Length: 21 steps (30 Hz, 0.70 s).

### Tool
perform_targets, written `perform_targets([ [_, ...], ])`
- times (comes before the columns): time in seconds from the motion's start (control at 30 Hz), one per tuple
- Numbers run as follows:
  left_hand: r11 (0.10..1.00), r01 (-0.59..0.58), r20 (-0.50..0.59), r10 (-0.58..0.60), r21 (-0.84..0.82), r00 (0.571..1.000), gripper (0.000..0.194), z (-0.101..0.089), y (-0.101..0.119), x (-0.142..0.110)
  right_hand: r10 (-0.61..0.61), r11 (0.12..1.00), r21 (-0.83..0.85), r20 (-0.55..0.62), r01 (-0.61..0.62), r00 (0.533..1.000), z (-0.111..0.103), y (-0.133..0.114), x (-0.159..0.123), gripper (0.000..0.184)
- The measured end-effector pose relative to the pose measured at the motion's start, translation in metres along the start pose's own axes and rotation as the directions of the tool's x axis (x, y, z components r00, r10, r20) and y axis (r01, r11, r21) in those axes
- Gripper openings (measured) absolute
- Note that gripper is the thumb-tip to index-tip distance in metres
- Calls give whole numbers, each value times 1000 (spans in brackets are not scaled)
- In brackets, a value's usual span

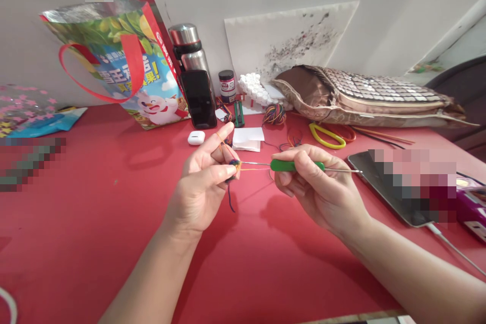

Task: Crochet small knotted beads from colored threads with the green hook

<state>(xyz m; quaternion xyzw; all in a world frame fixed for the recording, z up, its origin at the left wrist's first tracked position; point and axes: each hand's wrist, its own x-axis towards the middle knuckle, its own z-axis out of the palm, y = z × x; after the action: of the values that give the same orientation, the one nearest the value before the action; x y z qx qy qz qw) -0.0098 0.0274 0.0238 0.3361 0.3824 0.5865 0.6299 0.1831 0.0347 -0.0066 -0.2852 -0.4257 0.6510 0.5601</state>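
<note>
My left hand [203, 182] pinches a small multicoloured crochet piece [234, 164] between thumb and fingers, with an orange strand running over the raised index finger. My right hand [311, 187] grips a green-handled crochet hook [296, 165], held level, its metal tip pointing left into the crochet piece. A dark yarn tail hangs below my left hand. Both hands hover over the red table [94, 223].
At the back stand a printed gift bag [125, 61], a steel flask [190, 48], a black phone [198, 98], a small jar [227, 86], a yarn ball [274, 114], yellow scissors [326, 135] and a shiny pouch [364, 96]. An earbud case [196, 137] and white paper [247, 138] lie nearer. A tablet [383, 182] lies right.
</note>
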Motion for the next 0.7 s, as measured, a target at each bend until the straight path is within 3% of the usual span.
perform_targets([
  [0.27, 994, 109, 104, -105, -33, 989, 60, -3, 2, 2, 60, 998, -12, 37, -60, 997, -6, -7, 2, 25],
  [0.53, 938, 332, 254, -300, -94, 920, 47, -10, 1, 6, 106, 994, -32, 100, -103, 989, -11, -13, 4, 30],
  [0.6, 937, 340, 271, -308, -78, 912, 49, -11, 0, 6, 122, 992, -24, 117, -120, 986, -12, -13, 5, 31],
  [0.7, 961, 269, 261, -244, -65, 934, 46, -9, -2, 5, 132, 990, 25, 137, -136, 982, -11, -10, 7, 32],
])
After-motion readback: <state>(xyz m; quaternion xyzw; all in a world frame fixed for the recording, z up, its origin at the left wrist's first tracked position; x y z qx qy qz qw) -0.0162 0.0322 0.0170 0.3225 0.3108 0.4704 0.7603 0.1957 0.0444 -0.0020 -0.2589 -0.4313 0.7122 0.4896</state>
